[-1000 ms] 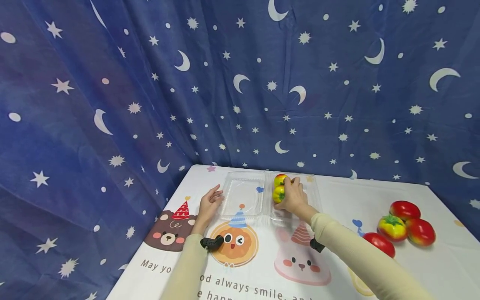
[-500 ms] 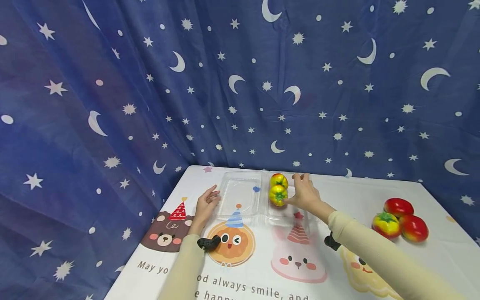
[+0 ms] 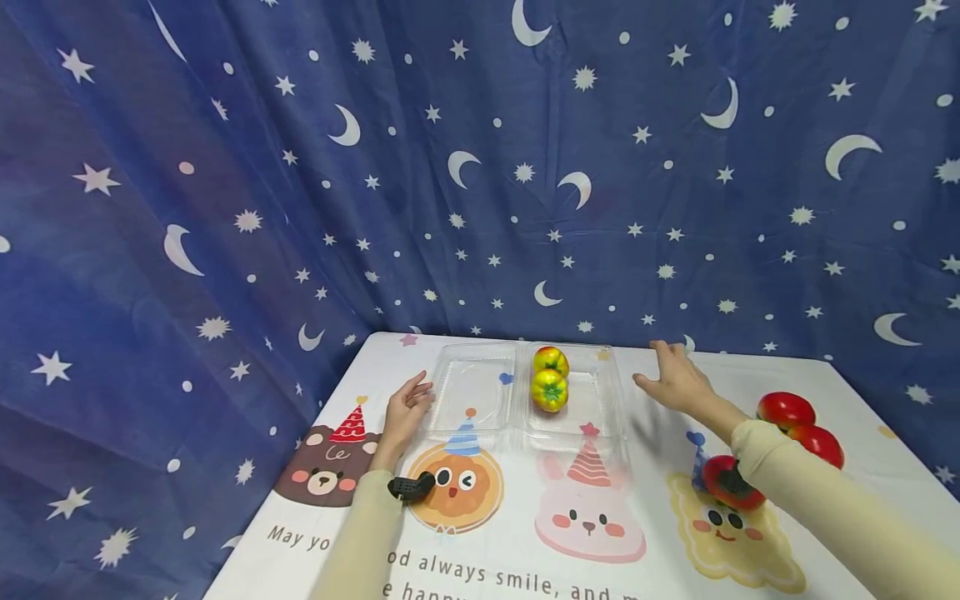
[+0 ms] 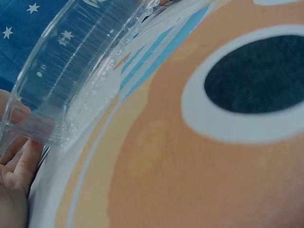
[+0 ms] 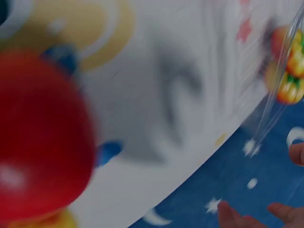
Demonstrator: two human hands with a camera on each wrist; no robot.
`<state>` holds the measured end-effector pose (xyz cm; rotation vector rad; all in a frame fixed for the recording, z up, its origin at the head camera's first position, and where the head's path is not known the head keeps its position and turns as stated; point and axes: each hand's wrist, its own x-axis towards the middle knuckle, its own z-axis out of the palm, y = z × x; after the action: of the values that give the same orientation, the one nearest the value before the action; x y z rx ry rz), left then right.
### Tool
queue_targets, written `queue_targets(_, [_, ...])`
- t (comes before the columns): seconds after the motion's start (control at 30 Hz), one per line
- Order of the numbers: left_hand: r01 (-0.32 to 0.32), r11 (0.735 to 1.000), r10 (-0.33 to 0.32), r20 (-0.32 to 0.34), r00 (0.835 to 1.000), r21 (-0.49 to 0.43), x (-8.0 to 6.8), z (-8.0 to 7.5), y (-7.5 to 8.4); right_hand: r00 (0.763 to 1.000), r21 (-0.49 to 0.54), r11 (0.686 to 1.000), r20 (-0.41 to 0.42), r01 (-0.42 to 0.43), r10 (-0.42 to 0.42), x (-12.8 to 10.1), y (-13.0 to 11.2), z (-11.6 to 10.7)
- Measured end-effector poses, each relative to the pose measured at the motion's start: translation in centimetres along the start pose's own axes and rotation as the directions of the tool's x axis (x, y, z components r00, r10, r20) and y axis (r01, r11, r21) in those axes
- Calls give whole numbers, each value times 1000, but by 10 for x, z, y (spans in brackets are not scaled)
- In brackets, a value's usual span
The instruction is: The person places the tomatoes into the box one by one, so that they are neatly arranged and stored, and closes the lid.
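Red tomato (image 3: 726,483) lying nearest, by right sleeve. Left hand (image 3: 405,412) resting with relaxed fingers against clear container (image 3: 480,421). Right hand (image 3: 677,382) hovering with spread fingers, gripping nothing, beside container. Two yellow tomatoes (image 3: 549,390) sitting in right compartment, farthest.

Printed lettering: one item, on the tablecloth (image 3: 525,533) covering the bench.

Along the near edge of the cloth, in the head view, a line of dark letters reads "May yo…" then "…od always smile, and…"; a sleeve hides the gap between the two parts, and a second row beneath shows only the tops of its letters at the picture's lower edge, not readable. Neither wrist view shows any lettering, number or brand mark.
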<state>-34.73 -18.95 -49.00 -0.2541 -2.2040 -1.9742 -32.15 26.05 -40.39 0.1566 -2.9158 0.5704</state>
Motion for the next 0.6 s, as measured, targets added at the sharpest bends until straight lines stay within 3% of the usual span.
queue_targets(0.23, [5, 1000, -5, -4, 1000, -7, -1, -4, 0, 989, 5, 989, -2, -149, 149, -6, 49, -28])
queue_targets(0.43, [15, 1000, -15, 7, 1000, -19, -2, -5, 0, 958, 32, 958, -26, -286, 287, -17, 89, -45])
queue_targets(0.6, [6, 1000, -6, 7, 1000, -31, -1, -7, 0, 937, 46, 937, -37, -346, 348, -27, 109, -58])
